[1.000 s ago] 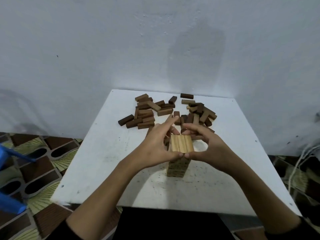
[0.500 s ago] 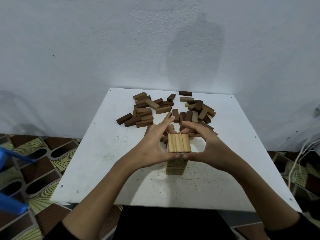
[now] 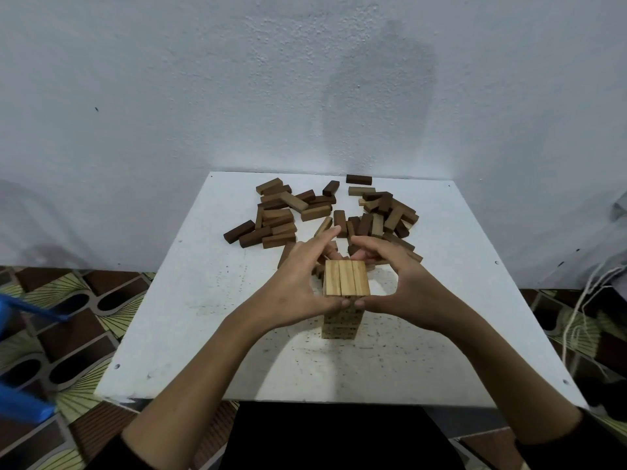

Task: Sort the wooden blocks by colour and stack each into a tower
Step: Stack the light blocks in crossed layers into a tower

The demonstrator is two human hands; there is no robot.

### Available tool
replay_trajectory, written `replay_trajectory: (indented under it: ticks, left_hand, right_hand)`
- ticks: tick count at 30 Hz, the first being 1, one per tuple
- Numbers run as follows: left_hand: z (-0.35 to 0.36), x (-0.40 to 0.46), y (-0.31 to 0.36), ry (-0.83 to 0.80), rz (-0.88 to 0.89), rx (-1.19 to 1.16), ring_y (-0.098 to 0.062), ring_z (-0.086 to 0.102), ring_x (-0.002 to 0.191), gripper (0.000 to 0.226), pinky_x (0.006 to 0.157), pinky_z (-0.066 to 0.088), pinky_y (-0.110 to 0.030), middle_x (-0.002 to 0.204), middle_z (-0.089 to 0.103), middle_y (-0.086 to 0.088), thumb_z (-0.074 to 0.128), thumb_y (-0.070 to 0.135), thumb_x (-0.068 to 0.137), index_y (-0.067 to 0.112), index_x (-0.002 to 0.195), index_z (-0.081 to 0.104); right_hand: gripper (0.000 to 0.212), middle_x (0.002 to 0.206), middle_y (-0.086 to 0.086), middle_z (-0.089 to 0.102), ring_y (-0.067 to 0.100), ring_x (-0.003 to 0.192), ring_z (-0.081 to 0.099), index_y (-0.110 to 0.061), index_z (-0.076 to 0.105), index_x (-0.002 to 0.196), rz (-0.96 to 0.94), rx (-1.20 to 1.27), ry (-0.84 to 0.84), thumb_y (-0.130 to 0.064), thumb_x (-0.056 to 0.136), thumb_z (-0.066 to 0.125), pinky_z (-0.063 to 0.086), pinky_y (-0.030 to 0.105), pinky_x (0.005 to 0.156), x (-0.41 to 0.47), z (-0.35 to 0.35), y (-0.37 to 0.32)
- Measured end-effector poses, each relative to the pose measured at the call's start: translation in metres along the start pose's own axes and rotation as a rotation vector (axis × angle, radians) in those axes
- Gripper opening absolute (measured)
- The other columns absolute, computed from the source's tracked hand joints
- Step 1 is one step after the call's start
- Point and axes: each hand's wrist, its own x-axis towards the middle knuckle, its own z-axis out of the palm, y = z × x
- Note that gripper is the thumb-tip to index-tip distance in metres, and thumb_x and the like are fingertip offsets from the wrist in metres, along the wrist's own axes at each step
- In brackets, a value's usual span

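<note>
A tower of light wooden blocks [image 3: 341, 322] stands near the middle of the white table [image 3: 190, 317], its top layer made of three blocks side by side. My left hand [image 3: 295, 286] and right hand [image 3: 403, 286] wrap round that top layer from either side. Both thumbs meet at its near face, and the fingers curl behind its far side. Loose dark brown and mid brown blocks [image 3: 281, 215] lie scattered in two heaps at the back, the second heap [image 3: 383, 215] to the right. Some blocks just behind the tower are hidden by my fingers.
The table stands against a white wall. A blue plastic object [image 3: 20, 354] is on the patterned floor at the left. White cords [image 3: 583, 317] hang at the right, beside the table's edge.
My thumbs have slid together to the middle of the top layer's near face. Both hands stay round the tower top, which has not moved.
</note>
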Motion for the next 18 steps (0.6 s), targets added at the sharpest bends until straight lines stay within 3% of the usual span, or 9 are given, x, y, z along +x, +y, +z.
replay_trajectory:
  ticks: [8,14,18]
  left_hand:
    - [0.0027,0.0009,-0.0012,0.009,-0.001,-0.035,-0.005,0.041,0.116,0.096,0.088,0.03,-0.001,0.111,0.046,0.024,0.082,0.024,0.07,0.03,0.147,0.025]
    - [0.0033,0.0007,0.0,0.014,0.004,-0.068,-0.007,0.044,0.115,0.095,0.094,0.035,-0.012,0.113,0.05,0.016,0.083,0.023,0.07,0.028,0.146,0.027]
    - [0.0044,0.0011,-0.002,0.013,0.001,-0.097,-0.004,0.043,0.117,0.098,0.093,0.031,-0.005,0.115,0.049,0.015,0.084,0.029,0.067,0.032,0.146,0.025]
  right_hand:
    - [0.083,0.128,-0.008,0.048,0.012,0.124,0.041,-0.035,0.034,0.138,0.027,0.028,-0.012,-0.022,0.071,0.081,0.04,0.038,0.105,0.0007,0.0014,-0.0003]
    - [0.083,0.133,-0.002,0.046,0.011,0.123,0.041,-0.035,0.034,0.139,0.037,0.027,-0.012,-0.022,0.072,0.081,0.041,0.036,0.104,0.002,0.0025,-0.0006]
    - [0.083,0.136,-0.003,0.044,0.01,0.124,0.039,-0.034,0.032,0.139,0.031,0.01,-0.017,-0.022,0.073,0.08,0.04,0.035,0.104,0.001,0.003,-0.0027]
